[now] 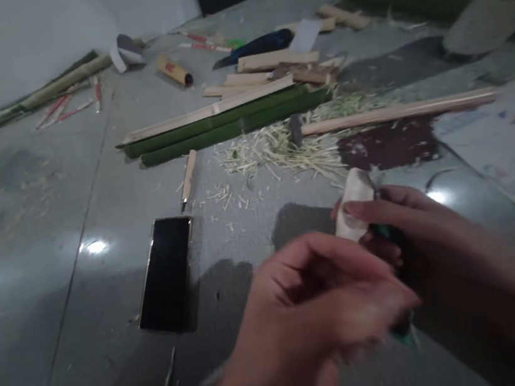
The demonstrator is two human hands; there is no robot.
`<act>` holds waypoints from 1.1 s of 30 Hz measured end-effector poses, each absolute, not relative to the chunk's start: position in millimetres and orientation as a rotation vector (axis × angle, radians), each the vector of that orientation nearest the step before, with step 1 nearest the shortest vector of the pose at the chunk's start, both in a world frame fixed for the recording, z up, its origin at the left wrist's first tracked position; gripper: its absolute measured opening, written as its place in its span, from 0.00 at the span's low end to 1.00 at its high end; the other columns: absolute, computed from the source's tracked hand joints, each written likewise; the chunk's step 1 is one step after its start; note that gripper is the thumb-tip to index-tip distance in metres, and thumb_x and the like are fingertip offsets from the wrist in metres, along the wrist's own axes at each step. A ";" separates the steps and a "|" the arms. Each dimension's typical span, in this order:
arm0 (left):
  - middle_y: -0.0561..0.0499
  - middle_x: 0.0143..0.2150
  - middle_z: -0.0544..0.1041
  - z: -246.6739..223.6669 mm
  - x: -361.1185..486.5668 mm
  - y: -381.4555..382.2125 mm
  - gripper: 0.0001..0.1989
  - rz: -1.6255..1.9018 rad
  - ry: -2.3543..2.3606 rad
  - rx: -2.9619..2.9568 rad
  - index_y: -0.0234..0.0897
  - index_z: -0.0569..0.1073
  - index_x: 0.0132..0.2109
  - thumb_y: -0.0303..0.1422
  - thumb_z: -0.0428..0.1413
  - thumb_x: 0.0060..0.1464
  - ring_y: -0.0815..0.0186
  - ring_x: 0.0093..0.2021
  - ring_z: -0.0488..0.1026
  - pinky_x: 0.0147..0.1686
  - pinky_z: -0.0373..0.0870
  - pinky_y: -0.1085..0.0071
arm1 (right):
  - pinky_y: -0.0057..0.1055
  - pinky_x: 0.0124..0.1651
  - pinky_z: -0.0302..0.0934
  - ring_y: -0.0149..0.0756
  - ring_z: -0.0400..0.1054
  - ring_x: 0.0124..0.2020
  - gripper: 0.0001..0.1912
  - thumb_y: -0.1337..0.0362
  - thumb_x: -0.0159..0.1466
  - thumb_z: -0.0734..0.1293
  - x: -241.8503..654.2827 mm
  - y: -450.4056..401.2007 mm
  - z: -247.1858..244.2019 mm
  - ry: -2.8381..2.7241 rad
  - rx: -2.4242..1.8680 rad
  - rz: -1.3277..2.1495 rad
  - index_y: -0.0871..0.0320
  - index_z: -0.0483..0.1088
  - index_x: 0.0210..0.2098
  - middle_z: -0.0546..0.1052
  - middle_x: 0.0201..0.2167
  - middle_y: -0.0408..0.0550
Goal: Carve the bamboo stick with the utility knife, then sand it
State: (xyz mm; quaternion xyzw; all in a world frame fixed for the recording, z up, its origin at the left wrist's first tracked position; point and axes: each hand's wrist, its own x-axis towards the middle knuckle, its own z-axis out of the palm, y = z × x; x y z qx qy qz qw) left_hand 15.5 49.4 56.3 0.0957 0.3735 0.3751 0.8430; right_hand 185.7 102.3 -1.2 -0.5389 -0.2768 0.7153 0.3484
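My right hand (415, 216) grips a short pale piece, apparently bamboo (356, 196), with the thumb pressed on its face. Something dark green (388, 232) shows beneath that hand; I cannot make out its kind. In front of it and closer to the camera is my left hand (313, 293), slightly blurred, thumb and forefinger brought together in a pinch. Anything between those fingertips is hidden. Pale shavings (280, 152) lie on the grey floor just beyond both hands, beside a hammer (389, 113) with a long wooden handle.
A black phone (166, 274) and a wooden-handled carving tool (189, 180) lie at left. Split green bamboo lengths (229, 124) stretch across the middle. Behind are a dark-blue-handled tool (261, 45), pale strips (275, 59), a bamboo tube (174, 71) and a thick green bamboo stem (403, 0).
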 end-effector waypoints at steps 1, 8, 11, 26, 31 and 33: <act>0.51 0.30 0.74 57.1 17.3 54.1 0.05 0.893 0.820 0.169 0.42 0.81 0.31 0.26 0.66 0.49 0.71 0.25 0.60 0.26 0.54 0.73 | 0.24 0.17 0.49 0.25 0.55 0.14 0.15 0.54 0.56 0.79 186.3 101.8 -2.1 -0.707 -1.357 1.876 0.55 0.73 0.26 0.64 0.13 0.38; 0.52 0.30 0.71 52.3 14.0 54.5 0.04 1.010 0.777 0.136 0.38 0.80 0.34 0.25 0.66 0.53 0.75 0.27 0.62 0.30 0.64 0.80 | 0.21 0.17 0.45 0.22 0.53 0.15 0.13 0.60 0.55 0.78 190.0 101.3 -2.5 -0.737 -1.185 1.914 0.56 0.71 0.25 0.65 0.15 0.35; 0.53 0.30 0.71 53.2 14.0 55.8 0.05 1.020 0.772 0.127 0.38 0.81 0.33 0.24 0.68 0.51 0.77 0.25 0.61 0.27 0.65 0.82 | 0.21 0.17 0.46 0.22 0.53 0.15 0.13 0.60 0.54 0.78 189.3 101.7 -1.9 -0.742 -1.188 1.909 0.57 0.72 0.25 0.66 0.16 0.36; 0.55 0.26 0.68 56.0 14.2 55.5 0.07 1.001 0.772 0.154 0.39 0.80 0.33 0.26 0.70 0.50 0.75 0.24 0.59 0.26 0.62 0.80 | 0.22 0.18 0.45 0.23 0.53 0.16 0.15 0.58 0.55 0.79 187.9 101.2 4.9 -0.735 -1.212 1.913 0.56 0.71 0.25 0.66 0.17 0.36; 0.56 0.28 0.71 56.6 13.0 55.3 0.09 1.003 0.794 0.275 0.41 0.79 0.33 0.29 0.73 0.49 0.75 0.25 0.62 0.27 0.63 0.79 | 0.23 0.18 0.45 0.23 0.52 0.16 0.16 0.57 0.56 0.79 188.0 100.7 6.0 -0.765 -1.203 1.911 0.57 0.71 0.25 0.65 0.16 0.36; 0.57 0.25 0.72 60.8 11.7 57.2 0.09 0.957 0.819 0.395 0.42 0.80 0.31 0.30 0.73 0.48 0.74 0.23 0.63 0.26 0.62 0.76 | 0.23 0.19 0.46 0.23 0.53 0.16 0.15 0.57 0.57 0.78 188.7 100.0 5.5 -0.781 -1.205 1.907 0.57 0.71 0.26 0.66 0.17 0.36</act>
